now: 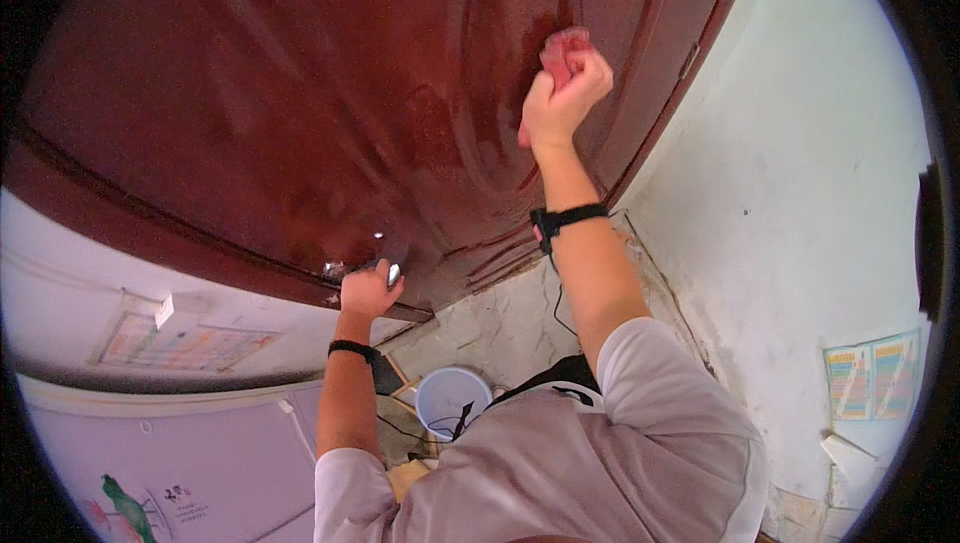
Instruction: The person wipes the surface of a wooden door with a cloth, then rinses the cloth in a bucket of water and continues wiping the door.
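Observation:
A dark red, glossy wooden door [375, 107] with moulded curves fills the upper view. My right hand [566, 92] is closed around a reddish cloth [564, 51] and is up against the door's moulded oval panel, near the hinge side. Down at the door's left edge, my left hand [369, 291] grips a shiny metal door handle [394, 273]. Part of the handle is hidden behind the fingers. The right hand and cloth look slightly blurred.
A pale wall [787, 168] stands at the right, with a colourful chart [874, 378]. On the marble-patterned floor [510, 318] is a light blue bucket [452, 402] with a thin black cable by it. A lilac panel [225, 460] is at the lower left, below a wall switch [178, 310].

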Action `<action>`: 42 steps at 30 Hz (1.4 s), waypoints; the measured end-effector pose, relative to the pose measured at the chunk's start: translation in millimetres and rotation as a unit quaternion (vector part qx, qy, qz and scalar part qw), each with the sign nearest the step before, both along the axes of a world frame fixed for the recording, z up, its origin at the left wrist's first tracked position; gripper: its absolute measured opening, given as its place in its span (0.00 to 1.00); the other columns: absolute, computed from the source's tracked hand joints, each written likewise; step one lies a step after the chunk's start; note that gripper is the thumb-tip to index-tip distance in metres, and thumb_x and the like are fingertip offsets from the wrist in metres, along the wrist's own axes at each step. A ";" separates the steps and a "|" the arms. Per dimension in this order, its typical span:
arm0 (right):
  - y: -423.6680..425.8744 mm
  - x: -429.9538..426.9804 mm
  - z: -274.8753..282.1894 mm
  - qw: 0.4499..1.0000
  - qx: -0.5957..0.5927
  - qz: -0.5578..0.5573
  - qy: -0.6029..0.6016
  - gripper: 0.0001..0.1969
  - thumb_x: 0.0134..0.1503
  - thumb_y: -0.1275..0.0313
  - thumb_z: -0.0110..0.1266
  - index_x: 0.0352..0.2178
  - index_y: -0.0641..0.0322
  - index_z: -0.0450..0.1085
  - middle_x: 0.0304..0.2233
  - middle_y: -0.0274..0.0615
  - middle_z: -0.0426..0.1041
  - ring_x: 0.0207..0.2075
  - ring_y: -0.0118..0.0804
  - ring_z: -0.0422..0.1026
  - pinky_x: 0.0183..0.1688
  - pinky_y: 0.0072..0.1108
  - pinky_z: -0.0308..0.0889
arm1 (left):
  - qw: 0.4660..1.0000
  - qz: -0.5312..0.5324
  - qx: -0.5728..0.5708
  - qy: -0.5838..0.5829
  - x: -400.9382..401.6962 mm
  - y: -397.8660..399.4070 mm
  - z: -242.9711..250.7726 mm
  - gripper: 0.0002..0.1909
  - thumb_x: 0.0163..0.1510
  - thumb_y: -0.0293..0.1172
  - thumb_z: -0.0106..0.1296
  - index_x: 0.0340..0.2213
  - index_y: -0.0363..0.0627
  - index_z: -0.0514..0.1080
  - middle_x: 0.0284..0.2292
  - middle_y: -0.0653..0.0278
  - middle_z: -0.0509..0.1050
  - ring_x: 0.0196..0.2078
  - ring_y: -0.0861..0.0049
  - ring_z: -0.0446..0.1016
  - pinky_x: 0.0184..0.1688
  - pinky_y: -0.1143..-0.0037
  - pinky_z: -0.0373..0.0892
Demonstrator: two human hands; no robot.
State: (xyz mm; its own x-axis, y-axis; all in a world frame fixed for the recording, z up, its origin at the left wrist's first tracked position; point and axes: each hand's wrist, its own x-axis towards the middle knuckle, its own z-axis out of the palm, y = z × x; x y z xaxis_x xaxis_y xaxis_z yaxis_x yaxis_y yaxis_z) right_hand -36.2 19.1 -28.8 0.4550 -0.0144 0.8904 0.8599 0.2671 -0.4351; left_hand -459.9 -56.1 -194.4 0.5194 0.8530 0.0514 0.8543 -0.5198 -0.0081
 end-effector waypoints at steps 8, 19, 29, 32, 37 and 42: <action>-0.7 -65.9 -210.7 0.949 -0.089 -0.068 0.296 0.25 0.55 0.75 0.50 0.55 0.70 0.60 0.54 0.60 0.62 0.57 0.63 0.60 0.64 0.48 0.54 | 1.000 -0.020 0.006 -0.009 -10.0 5.7 -21.9 0.19 0.53 0.51 0.64 0.33 0.50 0.71 0.23 0.56 0.80 0.26 0.56 0.81 0.28 0.58 0.75; -22.5 -77.9 -177.8 0.890 -0.132 0.045 0.435 0.24 0.62 0.67 0.51 0.55 0.72 0.63 0.58 0.65 0.63 0.59 0.62 0.62 0.65 0.44 0.56 | 0.999 -0.002 -0.020 0.047 -7.5 6.6 -12.5 0.22 0.52 0.51 0.66 0.35 0.49 0.71 0.25 0.54 0.81 0.29 0.54 0.82 0.31 0.57 0.75; -29.8 3.2 190.4 0.961 -0.048 0.136 -0.237 0.23 0.46 0.67 0.68 0.45 0.57 0.72 0.47 0.48 0.68 0.52 0.55 0.69 0.57 0.43 0.67 | 0.997 0.044 -0.049 0.047 1.8 1.5 8.6 0.20 0.55 0.51 0.63 0.36 0.49 0.73 0.26 0.54 0.82 0.32 0.53 0.83 0.35 0.57 0.77; -16.0 7.1 188.1 0.950 -0.022 0.130 -0.284 0.25 0.44 0.66 0.69 0.45 0.55 0.71 0.47 0.47 0.68 0.51 0.56 0.67 0.55 0.43 0.67 | 0.997 0.048 -0.042 0.035 2.1 1.4 7.2 0.20 0.54 0.51 0.63 0.36 0.49 0.74 0.27 0.54 0.82 0.32 0.54 0.83 0.36 0.57 0.77; -15.6 -5.9 63.7 0.933 -0.018 0.072 -0.352 0.28 0.43 0.61 0.71 0.46 0.46 0.69 0.47 0.44 0.67 0.48 0.53 0.67 0.54 0.44 0.64 | 0.998 0.043 -0.034 0.041 4.8 2.7 0.9 0.20 0.52 0.50 0.65 0.35 0.48 0.73 0.25 0.54 0.82 0.29 0.53 0.82 0.33 0.57 0.77; -26.6 -2.1 -82.9 0.830 -0.194 0.194 -0.486 0.26 0.47 0.58 0.70 0.47 0.42 0.70 0.41 0.32 0.70 0.40 0.38 0.74 0.32 0.30 0.71 | 0.998 0.050 -0.010 0.025 -0.1 -1.3 -6.0 0.19 0.51 0.50 0.65 0.34 0.48 0.73 0.23 0.54 0.81 0.27 0.54 0.82 0.30 0.57 0.76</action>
State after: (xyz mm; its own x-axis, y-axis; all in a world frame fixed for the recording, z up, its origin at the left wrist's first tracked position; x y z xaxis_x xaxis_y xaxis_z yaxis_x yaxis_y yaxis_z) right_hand -38.3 -7.5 -111.7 -0.5768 0.3391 0.7432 0.7371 0.6082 0.2946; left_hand -460.0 -57.3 -200.4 0.4332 0.9013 0.0092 0.9007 -0.4325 -0.0420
